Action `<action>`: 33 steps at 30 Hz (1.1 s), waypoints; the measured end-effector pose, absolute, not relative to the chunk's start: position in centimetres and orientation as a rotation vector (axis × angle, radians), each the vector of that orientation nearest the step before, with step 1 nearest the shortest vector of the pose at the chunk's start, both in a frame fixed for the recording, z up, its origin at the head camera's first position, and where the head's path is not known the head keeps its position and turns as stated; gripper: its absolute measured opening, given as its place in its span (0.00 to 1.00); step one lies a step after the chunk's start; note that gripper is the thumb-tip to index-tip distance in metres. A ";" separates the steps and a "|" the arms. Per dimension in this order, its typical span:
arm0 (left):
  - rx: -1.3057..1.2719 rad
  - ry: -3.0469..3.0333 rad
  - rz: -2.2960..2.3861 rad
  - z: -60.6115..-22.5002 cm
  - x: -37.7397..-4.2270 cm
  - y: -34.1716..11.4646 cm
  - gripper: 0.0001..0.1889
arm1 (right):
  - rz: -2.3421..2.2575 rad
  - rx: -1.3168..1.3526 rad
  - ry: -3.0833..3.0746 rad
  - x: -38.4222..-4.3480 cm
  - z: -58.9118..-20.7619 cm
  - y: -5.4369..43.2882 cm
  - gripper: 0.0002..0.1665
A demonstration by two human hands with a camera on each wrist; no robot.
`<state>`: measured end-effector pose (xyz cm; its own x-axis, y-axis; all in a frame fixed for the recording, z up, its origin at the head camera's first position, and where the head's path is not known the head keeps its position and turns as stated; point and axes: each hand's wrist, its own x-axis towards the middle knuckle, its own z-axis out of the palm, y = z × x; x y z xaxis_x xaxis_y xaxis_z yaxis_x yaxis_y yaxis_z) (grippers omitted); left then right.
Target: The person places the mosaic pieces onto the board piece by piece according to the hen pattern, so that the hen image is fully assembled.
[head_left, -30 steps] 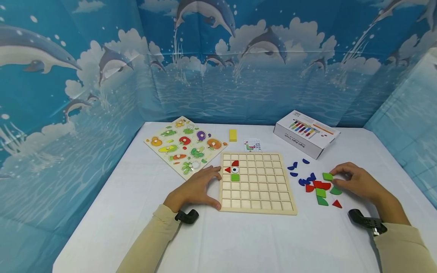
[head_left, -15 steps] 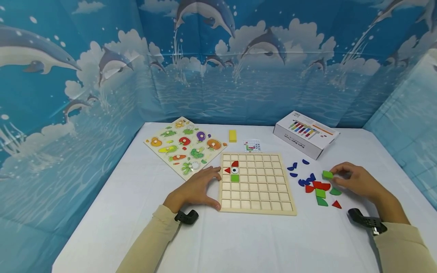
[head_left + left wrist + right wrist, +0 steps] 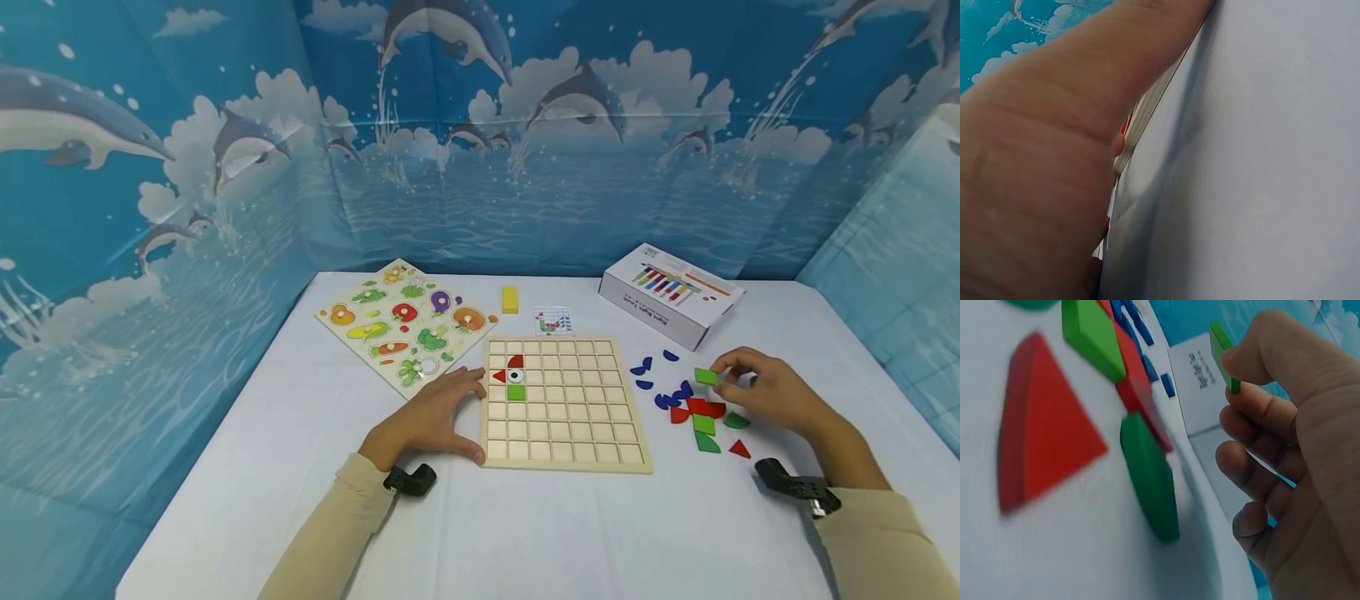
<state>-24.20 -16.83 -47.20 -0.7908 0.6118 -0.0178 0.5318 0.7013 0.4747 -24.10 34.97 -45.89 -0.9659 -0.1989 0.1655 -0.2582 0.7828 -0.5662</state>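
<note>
My right hand (image 3: 772,392) pinches a light green square tile (image 3: 706,377) between thumb and fingertips, above the loose pieces at the right. In the right wrist view the green tile (image 3: 1225,357) is held on edge, clear of the table. My left hand (image 3: 435,417) rests at the left edge of the wooden grid board (image 3: 566,465), thumb and fingers spread and touching its side. On the board sit a red quarter-round piece (image 3: 516,361), a red triangle (image 3: 499,377), a round eye tile (image 3: 515,376) and a green square (image 3: 516,392).
Red, green and blue pieces lie right of the board, among them a red triangle (image 3: 739,449) and a dark green piece (image 3: 707,442). Behind are a pattern card (image 3: 553,320), a yellow block (image 3: 510,300), a white box (image 3: 667,292) and a vegetable puzzle board (image 3: 352,340).
My right hand has moved a little left and up with the green tile, which is now lifted and tilted differently. The left hand stays at the board's edge.
</note>
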 end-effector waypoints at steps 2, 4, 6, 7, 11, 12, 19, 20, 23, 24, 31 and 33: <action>0.928 2.733 0.681 -47.2 -24.2 -16.8 0.47 | 0.923 0.393 -2.869 -24.3 -45.5 34.2 0.16; 0.927 2.735 0.677 -47.3 -24.2 -16.8 0.47 | 0.929 0.417 -2.871 -24.5 -45.2 33.4 0.16; 0.924 2.736 0.673 -47.3 -24.3 -16.9 0.47 | 0.946 0.429 -2.876 -24.7 -44.9 32.4 0.16; 0.926 2.736 0.674 -47.3 -24.3 -16.9 0.47 | 0.952 0.430 -2.879 -24.8 -44.8 31.9 0.15; 0.939 2.733 0.677 -47.4 -24.4 -16.9 0.47 | 0.986 0.481 -2.876 -25.2 -44.8 30.1 0.15; 0.944 2.731 0.681 -47.5 -24.4 -16.9 0.47 | 0.991 0.501 -2.873 -25.3 -44.8 29.7 0.15; 0.951 2.737 0.680 -47.5 -24.4 -17.0 0.47 | 1.064 0.718 -2.797 -26.6 -45.3 27.1 0.14; 0.950 2.738 0.680 -47.5 -24.4 -17.0 0.47 | 1.079 0.746 -2.792 -26.8 -45.3 26.7 0.14; 0.949 2.741 0.676 -47.5 -24.4 -17.0 0.47 | 1.141 0.835 -2.770 -27.3 -45.4 25.4 0.13; 0.948 2.741 0.674 -47.5 -24.4 -17.0 0.47 | 1.160 0.874 -2.756 -27.4 -45.4 24.9 0.13; 0.947 2.737 0.673 -47.5 -24.5 -16.9 0.47 | 1.237 1.077 -2.717 -27.6 -45.1 21.2 0.13; 0.951 2.737 0.673 -47.5 -24.5 -16.9 0.47 | 1.249 1.101 -2.722 -28.0 -45.6 20.4 0.14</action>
